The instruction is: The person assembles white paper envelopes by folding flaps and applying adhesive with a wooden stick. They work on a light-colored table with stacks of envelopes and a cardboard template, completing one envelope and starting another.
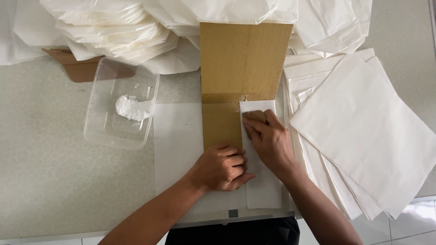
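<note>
Right hand (271,141) fingers are curling closed around a small brown pad (255,116), pressing it on the white paper strip (262,181). Left hand (221,167), fingers bent, is pinning the cardboard template (243,63) flat. The paper looks thin, limp and tear-prone; handling by its edges appears safest.

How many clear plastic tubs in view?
1. The tub sits on the table left of the cardboard, with a white lump inside. Another could be hidden under the paper piles along the top.
</note>
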